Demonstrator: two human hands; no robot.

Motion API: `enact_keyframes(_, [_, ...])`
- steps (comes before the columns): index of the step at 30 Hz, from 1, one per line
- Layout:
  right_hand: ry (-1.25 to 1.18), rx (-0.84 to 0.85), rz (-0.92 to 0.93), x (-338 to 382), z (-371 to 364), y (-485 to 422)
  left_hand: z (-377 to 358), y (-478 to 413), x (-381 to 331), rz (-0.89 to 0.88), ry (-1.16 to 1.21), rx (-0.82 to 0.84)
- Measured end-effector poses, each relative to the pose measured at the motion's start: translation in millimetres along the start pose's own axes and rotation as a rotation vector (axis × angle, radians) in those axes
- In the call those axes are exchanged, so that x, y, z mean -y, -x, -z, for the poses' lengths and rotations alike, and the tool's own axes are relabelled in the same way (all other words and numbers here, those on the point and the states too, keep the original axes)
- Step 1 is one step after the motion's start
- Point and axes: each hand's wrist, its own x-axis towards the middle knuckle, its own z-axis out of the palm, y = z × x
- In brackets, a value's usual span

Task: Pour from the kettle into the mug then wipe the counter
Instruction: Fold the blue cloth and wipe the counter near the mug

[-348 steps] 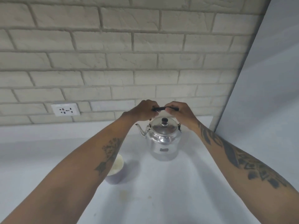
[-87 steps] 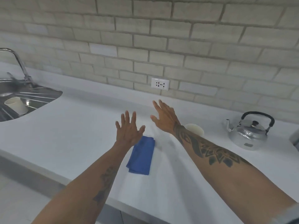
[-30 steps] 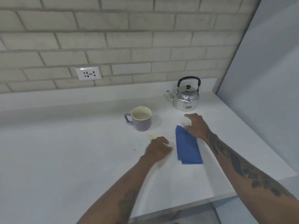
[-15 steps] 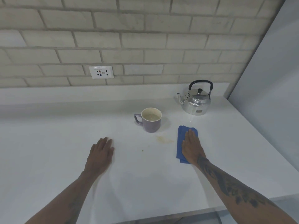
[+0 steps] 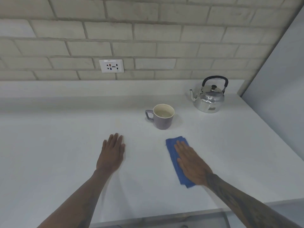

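Note:
A shiny metal kettle with a black handle stands at the back right of the white counter. A purple mug with pale liquid inside sits left of it and nearer to me, handle pointing left. A folded blue cloth lies in front of the mug. My right hand presses flat on the cloth and covers most of it. My left hand rests flat on the bare counter, left of the cloth, holding nothing.
A brick wall with a white socket runs behind the counter. A grey panel closes off the right side by the kettle. The counter's front edge is close below my forearms.
My right hand has slid the cloth left and towards me, over the yellowish stain in front of the mug, which no longer shows. My left hand stays flat on the counter.

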Motion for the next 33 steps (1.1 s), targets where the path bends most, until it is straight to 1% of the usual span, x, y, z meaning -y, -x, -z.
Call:
enact_keyframes(3, [0.103, -0.021, -0.273, 14, -11, -44, 0, 0, 0, 0.000, 0.003, 0.008])
enact_keyframes(5, [0.143, -0.002, -0.371, 52, -20, -72, 0, 0, 0, -0.001, 0.005, 0.017])
enact_keyframes(6, [0.171, -0.035, -0.359, 74, -28, -82, 0, 0, 0, 0.000, 0.011, 0.018])
enact_keyframes(7, [0.179, -0.088, -0.309, 97, -35, -88, 1, 0, 0, -0.002, 0.017, 0.015])
enact_keyframes(8, [0.178, -0.119, -0.196, 119, -40, -86, 1, 0, 1, -0.004, 0.022, 0.012])
enact_keyframes(9, [0.174, -0.098, -0.046, 136, -43, -79, 1, 0, 1, -0.004, 0.024, 0.015])
enact_keyframes(10, [0.174, -0.074, 0.086, 144, -43, -69, 1, 0, 2, -0.002, 0.023, 0.024])
enact_keyframes(11, [0.173, -0.062, 0.176, 143, -38, -58, 1, 0, 3, -0.001, 0.023, 0.031])
enact_keyframes(13, [0.203, -0.052, 0.248, 124, -28, -39, 1, 0, 3, -0.010, 0.026, 0.020])
enact_keyframes(15, [0.245, -0.044, 0.219, 99, -22, -37, 0, 0, 3, -0.009, 0.025, 0.017])
enact_keyframes(17, [0.248, 0.004, 0.088, 86, -16, -58, -1, 0, 4, -0.002, 0.025, 0.026])
enact_keyframes(20, [0.236, 0.074, -0.038, 91, -21, -109, -3, -1, 5, -0.003, 0.007, 0.035])
enact_keyframes(22, [0.202, 0.061, -0.079, 99, -20, -131, -2, -1, 4, 0.002, 0.008, 0.035])
enact_keyframes(23, [0.186, 0.053, -0.083, 102, -18, -132, -1, -1, 3, 0.004, 0.010, 0.032])
enact_keyframes(24, [0.172, 0.030, -0.046, 102, -16, -129, 0, -1, 3, 0.006, 0.015, 0.028])
enact_keyframes(25, [0.158, 0.021, 0.029, 99, -15, -119, 0, -1, 3, 0.007, 0.021, 0.028])
enact_keyframes(26, [0.138, 0.048, 0.103, 93, -14, -107, 0, -1, 3, 0.009, 0.027, 0.027])
enact_keyframes(28, [0.102, 0.073, 0.183, 75, -12, -79, -2, -1, 3, 0.008, 0.033, 0.013])
enact_keyframes(31, [0.048, 0.063, 0.128, 35, -5, -40, -4, -1, 2, 0.005, 0.024, -0.020])
enact_keyframes(33, [0.062, 0.047, 0.074, -1, 3, -22, -5, -1, 2, 0.007, 0.028, -0.019])
